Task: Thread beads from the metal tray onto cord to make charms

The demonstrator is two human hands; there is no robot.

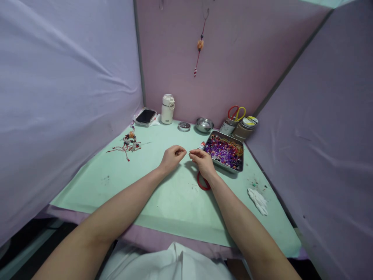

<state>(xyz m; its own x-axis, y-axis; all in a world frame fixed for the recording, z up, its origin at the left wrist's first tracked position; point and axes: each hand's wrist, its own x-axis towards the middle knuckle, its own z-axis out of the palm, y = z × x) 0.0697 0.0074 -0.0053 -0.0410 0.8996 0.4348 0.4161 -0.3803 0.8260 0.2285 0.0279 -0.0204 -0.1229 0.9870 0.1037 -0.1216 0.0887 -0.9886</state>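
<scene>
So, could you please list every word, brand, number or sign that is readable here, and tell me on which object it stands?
No text is readable.
White bottle: small dark mark, too small to read.
Jar with yellow-and-white lid: lid markings, too blurred.
Jar to its left: pale label, too blurred.
Small red-and-white item: any print is too small.

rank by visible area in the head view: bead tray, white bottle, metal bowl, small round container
Largest to smallest:
1. bead tray
2. white bottle
3. metal bowl
4. small round container
</scene>
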